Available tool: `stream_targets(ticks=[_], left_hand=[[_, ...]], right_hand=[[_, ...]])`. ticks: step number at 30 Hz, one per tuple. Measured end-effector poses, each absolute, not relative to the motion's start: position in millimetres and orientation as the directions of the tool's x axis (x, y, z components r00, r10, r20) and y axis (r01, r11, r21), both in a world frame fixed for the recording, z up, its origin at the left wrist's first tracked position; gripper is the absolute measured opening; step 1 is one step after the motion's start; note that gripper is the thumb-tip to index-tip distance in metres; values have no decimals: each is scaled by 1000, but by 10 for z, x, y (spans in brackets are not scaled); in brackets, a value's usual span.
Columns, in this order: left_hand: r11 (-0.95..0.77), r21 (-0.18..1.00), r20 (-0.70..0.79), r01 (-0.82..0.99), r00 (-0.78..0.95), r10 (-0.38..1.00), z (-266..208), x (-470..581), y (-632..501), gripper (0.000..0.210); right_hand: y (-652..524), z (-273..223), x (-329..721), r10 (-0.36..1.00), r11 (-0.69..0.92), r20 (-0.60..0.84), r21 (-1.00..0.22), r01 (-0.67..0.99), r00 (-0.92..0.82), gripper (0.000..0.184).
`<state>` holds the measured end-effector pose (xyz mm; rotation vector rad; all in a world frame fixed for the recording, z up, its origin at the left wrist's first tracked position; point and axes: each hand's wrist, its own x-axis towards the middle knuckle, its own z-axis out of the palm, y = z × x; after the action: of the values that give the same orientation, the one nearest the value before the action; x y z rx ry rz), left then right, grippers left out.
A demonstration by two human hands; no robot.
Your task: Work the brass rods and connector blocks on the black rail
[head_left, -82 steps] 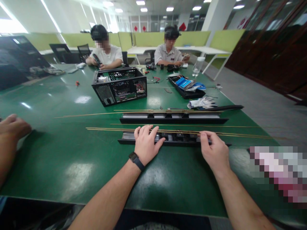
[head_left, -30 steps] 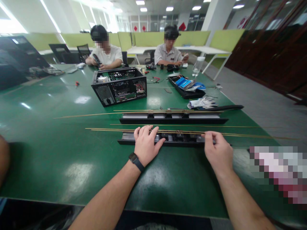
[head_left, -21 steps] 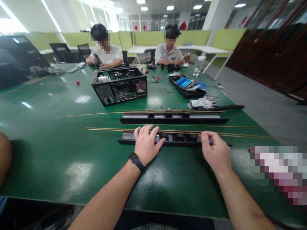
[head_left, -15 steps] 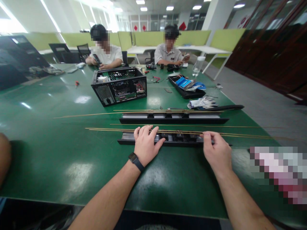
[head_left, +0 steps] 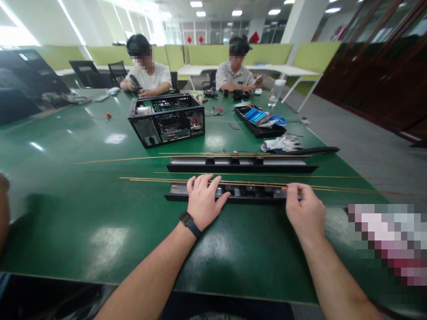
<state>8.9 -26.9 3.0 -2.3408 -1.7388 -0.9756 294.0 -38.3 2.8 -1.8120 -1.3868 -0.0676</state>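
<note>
My left hand (head_left: pixel 204 202) lies palm down with fingers spread wide over the left part of the near black rail (head_left: pixel 247 200), its fingertips at the paired gold-coloured rods (head_left: pixel 256 184) that run lengthwise along that rail. My right hand (head_left: pixel 305 209) is drawn narrow at the rail's right end, thumb and fingers pinching the rods; whether it grips one or both I cannot tell. The rods project past the rail on either side. A single gold-coloured rod (head_left: pixel 273 175) lies just beyond, between the near rail and the parallel far black rail (head_left: pixel 242 168), which carries further thin rods (head_left: pixel 147 158) reaching out to the left. A dark watch (head_left: pixel 190 223) encircles my left wrist. On the green table (head_left: pixel 100 231), farther off, stand an open computer case (head_left: pixel 167 126) at left and, at right, a black tray (head_left: pixel 267 131) holding blue items, with white gloves (head_left: pixel 283 143) just nearer. Two people sit at the far edge; another person's arm (head_left: pixel 3 209) enters at the left.
</note>
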Motion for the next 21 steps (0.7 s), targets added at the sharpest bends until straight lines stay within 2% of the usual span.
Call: stream_targets(ticks=[8, 16, 21], left_hand=[[-354, 303, 517, 885, 160, 841, 35, 97, -272, 45], [-356, 304, 520, 884, 159, 839, 34, 96, -274, 45], [-360, 298, 524, 884, 164, 836, 34, 96, -272, 45]], right_hand=[[-428, 38, 2832, 814, 99, 535, -510, 855, 225, 34], [-393, 46, 2914, 795, -28, 494, -550, 835, 353, 33], [-367, 14, 2986, 760, -100, 504, -534, 839, 411, 33]])
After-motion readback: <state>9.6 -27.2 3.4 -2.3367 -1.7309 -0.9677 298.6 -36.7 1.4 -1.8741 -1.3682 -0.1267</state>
